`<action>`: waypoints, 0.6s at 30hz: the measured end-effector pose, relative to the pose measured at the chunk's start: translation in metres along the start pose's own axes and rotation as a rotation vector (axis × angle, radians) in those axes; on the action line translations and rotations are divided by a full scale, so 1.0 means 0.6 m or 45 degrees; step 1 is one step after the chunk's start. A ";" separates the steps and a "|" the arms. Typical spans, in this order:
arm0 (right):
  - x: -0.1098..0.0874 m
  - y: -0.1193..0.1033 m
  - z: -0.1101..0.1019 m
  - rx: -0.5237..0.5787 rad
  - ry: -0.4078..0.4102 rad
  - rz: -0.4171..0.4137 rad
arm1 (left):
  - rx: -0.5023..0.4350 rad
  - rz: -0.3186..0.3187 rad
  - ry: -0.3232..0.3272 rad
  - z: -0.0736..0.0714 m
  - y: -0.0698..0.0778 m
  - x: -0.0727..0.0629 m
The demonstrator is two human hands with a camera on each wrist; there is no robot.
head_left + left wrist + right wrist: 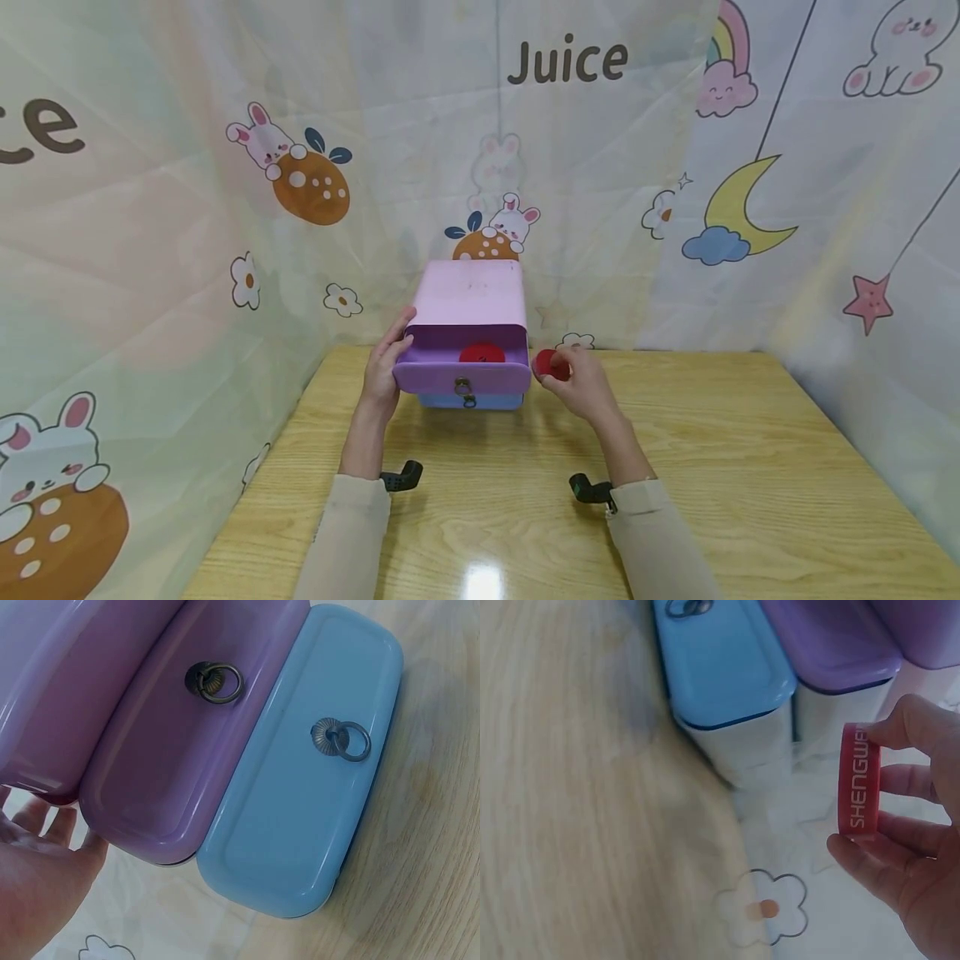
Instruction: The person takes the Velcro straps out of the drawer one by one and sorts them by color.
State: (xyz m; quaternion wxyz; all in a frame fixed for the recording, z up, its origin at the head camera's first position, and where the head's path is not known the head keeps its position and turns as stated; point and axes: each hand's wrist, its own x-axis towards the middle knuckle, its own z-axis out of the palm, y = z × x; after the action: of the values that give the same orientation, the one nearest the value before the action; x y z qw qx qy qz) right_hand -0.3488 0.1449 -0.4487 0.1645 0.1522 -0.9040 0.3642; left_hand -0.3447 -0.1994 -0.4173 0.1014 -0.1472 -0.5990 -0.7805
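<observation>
A small drawer cabinet (472,292) with a pink top stands on the table. Its upper purple drawer (427,377) is pulled out, and a red round thing (482,353) lies inside. Against the cabinet's left side rests my left hand (381,375), fingers fairly straight and thumb at the drawer's edge. To the right of the drawer, my right hand (581,385) pinches a red disc (859,780) by its edge, between thumb and fingers. White letters reading "SHENGWEI" run along the disc's rim. Lower down, a blue drawer (300,772) with a ring pull is pushed in.
Another purple drawer front (172,742) with a ring pull sits above the blue one. The wooden table (480,500) extends toward me and to the right. A printed cloth (420,125) hangs behind the cabinet and along both sides.
</observation>
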 end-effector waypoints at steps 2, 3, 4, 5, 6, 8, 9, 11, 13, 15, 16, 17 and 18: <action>0.000 0.008 0.005 -0.012 -0.027 0.027 | -0.003 0.003 -0.001 0.000 0.000 0.000; -0.001 0.012 0.008 -0.015 -0.044 0.045 | -0.005 0.004 -0.001 0.000 0.000 0.000; -0.002 0.016 0.011 -0.016 -0.064 0.070 | -0.006 0.005 -0.003 0.000 0.000 0.000; -0.003 0.020 0.015 -0.025 -0.087 0.092 | -0.006 0.006 -0.006 0.000 0.000 0.000; -0.005 0.024 0.018 -0.022 -0.110 0.117 | -0.006 0.004 -0.009 0.000 0.000 0.000; -0.008 0.031 0.024 -0.017 -0.145 0.160 | -0.003 0.001 -0.016 0.000 0.000 -0.001; -0.010 0.034 0.026 -0.015 -0.159 0.169 | -0.001 0.001 -0.018 0.000 0.000 -0.001; -0.011 0.038 0.031 -0.025 -0.175 0.175 | 0.002 -0.001 -0.021 0.000 0.000 -0.001; -0.012 0.041 0.033 -0.029 -0.178 0.178 | 0.003 0.000 -0.020 0.001 0.000 -0.002; -0.012 0.042 0.035 -0.036 -0.183 0.174 | -0.002 0.004 -0.019 0.000 0.000 -0.002; -0.012 0.043 0.036 -0.040 -0.186 0.178 | -0.004 0.004 -0.019 0.000 0.001 -0.002; -0.012 0.044 0.037 -0.035 -0.191 0.187 | -0.005 0.004 -0.020 0.000 0.001 -0.002; -0.012 0.045 0.038 -0.030 -0.197 0.193 | -0.006 0.003 -0.021 0.000 0.001 -0.001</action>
State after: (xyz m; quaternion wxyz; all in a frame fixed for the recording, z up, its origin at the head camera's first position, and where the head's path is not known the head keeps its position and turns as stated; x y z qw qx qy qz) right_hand -0.3571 0.1486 -0.4834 0.0680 0.1091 -0.9271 0.3520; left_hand -0.3438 -0.1997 -0.4172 0.0970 -0.1546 -0.5980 -0.7805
